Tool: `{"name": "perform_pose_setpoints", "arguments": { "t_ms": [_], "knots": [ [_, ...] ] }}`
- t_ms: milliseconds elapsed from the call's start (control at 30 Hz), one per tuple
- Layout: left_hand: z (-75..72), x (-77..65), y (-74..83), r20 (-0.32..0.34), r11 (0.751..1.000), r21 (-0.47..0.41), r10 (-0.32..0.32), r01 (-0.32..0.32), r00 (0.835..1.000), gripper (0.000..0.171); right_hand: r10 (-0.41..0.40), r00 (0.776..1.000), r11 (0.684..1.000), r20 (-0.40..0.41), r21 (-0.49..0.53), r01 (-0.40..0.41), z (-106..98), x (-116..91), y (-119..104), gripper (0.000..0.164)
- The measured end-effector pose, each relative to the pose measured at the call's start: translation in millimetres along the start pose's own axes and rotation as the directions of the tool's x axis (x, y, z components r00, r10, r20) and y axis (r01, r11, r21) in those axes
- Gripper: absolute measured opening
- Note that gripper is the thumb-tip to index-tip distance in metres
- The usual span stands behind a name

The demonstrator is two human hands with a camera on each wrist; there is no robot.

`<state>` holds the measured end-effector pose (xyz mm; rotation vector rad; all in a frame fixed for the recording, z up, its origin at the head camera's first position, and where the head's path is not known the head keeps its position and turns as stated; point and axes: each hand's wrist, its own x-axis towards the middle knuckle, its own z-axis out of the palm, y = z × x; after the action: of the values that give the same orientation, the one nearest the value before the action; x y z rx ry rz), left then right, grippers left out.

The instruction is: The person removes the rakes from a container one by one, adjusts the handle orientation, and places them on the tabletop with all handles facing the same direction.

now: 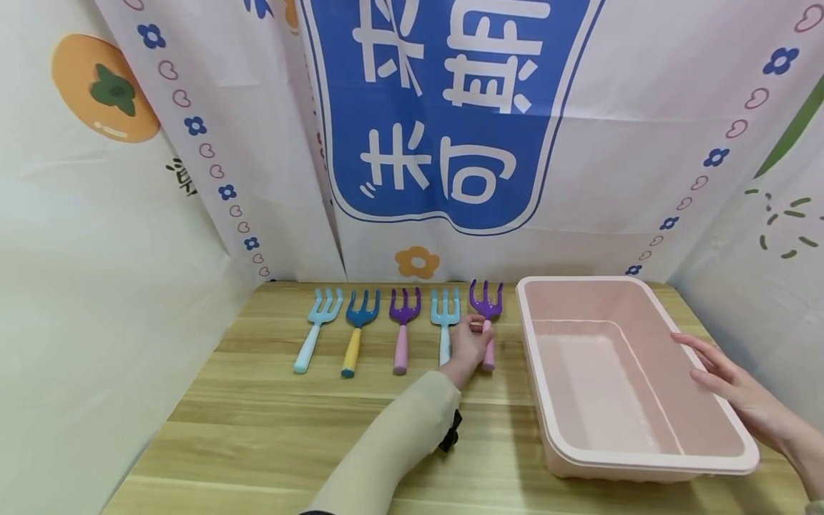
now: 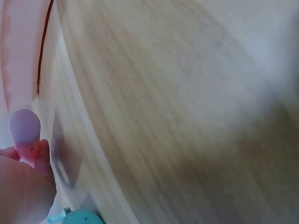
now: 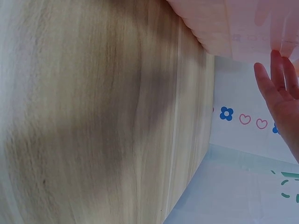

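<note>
My left hand [image 1: 470, 343] pinches the pink handle of a purple toy garden fork [image 1: 487, 307] at the right end of a row of forks. In the left wrist view, the handle's rounded end [image 2: 24, 126] shows between thumb and fingers and seems raised off the tabletop. Just left of that hand lies a light blue fork [image 1: 445, 311], its handle partly hidden. On the right, a pink plastic basin [image 1: 537, 372] stands on the table, and nothing is seen inside it. My right hand [image 1: 740, 390] touches its right rim with fingers extended.
Further left on the wooden table [image 1: 257, 429] lie a purple fork with pink handle [image 1: 402, 347], a blue fork with yellow handle [image 1: 351, 350] and another light blue fork [image 1: 309, 347]. Printed cloth [image 1: 270, 143] hangs behind the table and along both sides.
</note>
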<state>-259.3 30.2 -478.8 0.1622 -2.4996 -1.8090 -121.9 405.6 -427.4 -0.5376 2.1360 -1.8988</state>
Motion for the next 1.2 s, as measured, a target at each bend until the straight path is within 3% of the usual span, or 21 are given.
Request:
{"name": "perform_pose_setpoints", "arguments": {
  "t_ms": [300, 533, 767, 933, 1067, 1200],
  "knots": [
    [-8.4, -2.1, 0.6, 0.025, 0.993, 0.118, 0.008, -0.011, 1.0, 0.024, -0.045, 0.999, 0.997, 0.023, 0.057, 0.043, 2.1, 0.8, 0.3, 0.058],
    [-13.2, -2.8, 3.8, 0.051, 0.973, 0.229, 0.014, -0.025, 0.999, 0.021, -0.048, 0.999, 0.999, 0.019, 0.027, 0.048, 2.9, 1.2, -0.6, 0.058],
    [-13.3, -4.1, 3.2, 0.038, 0.96, 0.279, 0.015, -0.025, 0.999, 0.018, -0.032, 0.999, 0.999, 0.028, 0.024, 0.031, 3.6, 0.7, -1.5, 0.058],
    [-12.9, -3.1, 5.5, 0.065, 0.959, 0.282, 0.014, -0.032, 0.998, 0.02, -0.002, 1.0, 0.993, -0.02, -0.119, 0.0, 1.2, -0.5, -4.7, 0.058],
    [-16.8, -6.0, 7.3, 0.097, 0.955, 0.289, 0.03, -0.057, 0.995, 0.018, 0.011, 0.998, 0.964, -0.06, -0.264, -0.027, -0.1, -3.1, -7.8, 0.057],
    [-25.9, -11.9, 11.7, 0.151, 0.965, 0.243, 0.065, -0.101, 0.986, 0.019, -0.056, 0.995, 0.929, -0.079, -0.368, 0.023, -3.6, -5.4, -11.1, 0.057]
  ]
}}
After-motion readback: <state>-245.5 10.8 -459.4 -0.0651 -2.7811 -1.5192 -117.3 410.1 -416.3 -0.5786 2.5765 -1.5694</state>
